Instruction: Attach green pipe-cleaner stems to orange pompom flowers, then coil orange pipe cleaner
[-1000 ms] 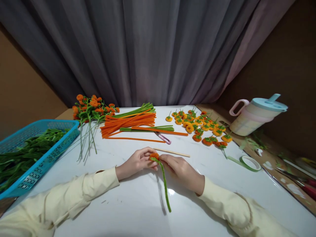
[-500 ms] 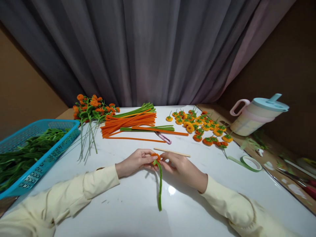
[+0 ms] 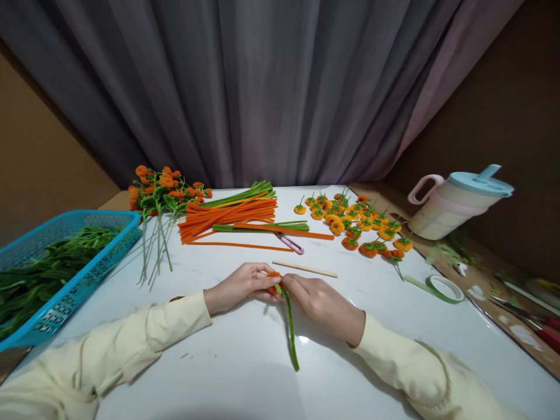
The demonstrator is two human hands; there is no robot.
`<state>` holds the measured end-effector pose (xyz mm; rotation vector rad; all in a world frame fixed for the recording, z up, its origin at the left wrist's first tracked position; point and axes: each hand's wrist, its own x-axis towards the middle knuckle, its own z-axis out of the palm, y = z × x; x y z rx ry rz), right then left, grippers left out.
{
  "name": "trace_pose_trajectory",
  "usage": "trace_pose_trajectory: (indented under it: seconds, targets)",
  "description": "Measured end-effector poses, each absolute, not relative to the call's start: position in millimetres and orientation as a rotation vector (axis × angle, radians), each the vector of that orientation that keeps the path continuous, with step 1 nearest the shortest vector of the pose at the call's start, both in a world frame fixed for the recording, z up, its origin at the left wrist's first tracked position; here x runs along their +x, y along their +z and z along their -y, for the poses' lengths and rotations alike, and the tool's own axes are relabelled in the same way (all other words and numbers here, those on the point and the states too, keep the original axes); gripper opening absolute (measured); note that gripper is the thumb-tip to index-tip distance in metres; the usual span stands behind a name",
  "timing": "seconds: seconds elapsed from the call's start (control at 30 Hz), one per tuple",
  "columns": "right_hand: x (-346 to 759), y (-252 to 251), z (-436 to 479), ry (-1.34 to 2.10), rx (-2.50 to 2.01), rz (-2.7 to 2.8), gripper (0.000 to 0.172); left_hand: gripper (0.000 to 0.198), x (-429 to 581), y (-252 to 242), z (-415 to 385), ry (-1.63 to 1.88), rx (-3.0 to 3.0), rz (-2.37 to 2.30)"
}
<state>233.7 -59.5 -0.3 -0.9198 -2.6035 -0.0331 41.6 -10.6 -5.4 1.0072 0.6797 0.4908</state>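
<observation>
Lettering: no brand or writing can be read; the jug [image 3: 455, 201] and the green tape roll [image 3: 443, 289] are shown too small for any mark to be made out.
Left hand: the left hand [image 3: 238, 286] is rested on the white counter [image 3: 227, 367], its fingers closed in a pinch on the orange flower head [image 3: 274, 275].
Right hand: the right hand [image 3: 321, 300] is laid knuckles up, its fingers curled shut on the top of the green stem [image 3: 290, 329], just under the head.
Flower head: it is held between the two sets of fingertips, low over the middle of the counter.
Stem: it is trailed from the fingers toward the camera, and its free end is laid on the counter.
Close by: a wooden stick [image 3: 305, 269] is laid just beyond the hands, apart from them; a pink cutter [image 3: 289, 243] is seen farther back, beside the pile of orange and green pipe cleaners [image 3: 231, 213].
Farther off: a bunch of stemmed flowers [image 3: 164, 189] is laid at the back left, and loose orange and yellow heads [image 3: 354, 224] are spread at the back right.
Hidden: most of the flower head is covered by fingertips, so its shape cannot be told.
Cut off: the blue basket [image 3: 87, 277] of green leaves [image 3: 39, 274] is cropped at the left edge, and the tools [image 3: 538, 326] at the right edge are too blurred to be identified.
</observation>
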Motion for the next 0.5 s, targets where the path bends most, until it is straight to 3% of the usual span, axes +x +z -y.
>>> trace_pose_trajectory:
  seconds: [0.23,0.5]
  targets:
    - [242,-6,53,0.234,-1.035,2.327,0.016,0.03,43,-4,10,0.587,0.978,-0.701]
    - [236,-6,47,0.696,-1.178,1.88,0.017,0.023,43,-10,22,0.955,1.52,-0.968]
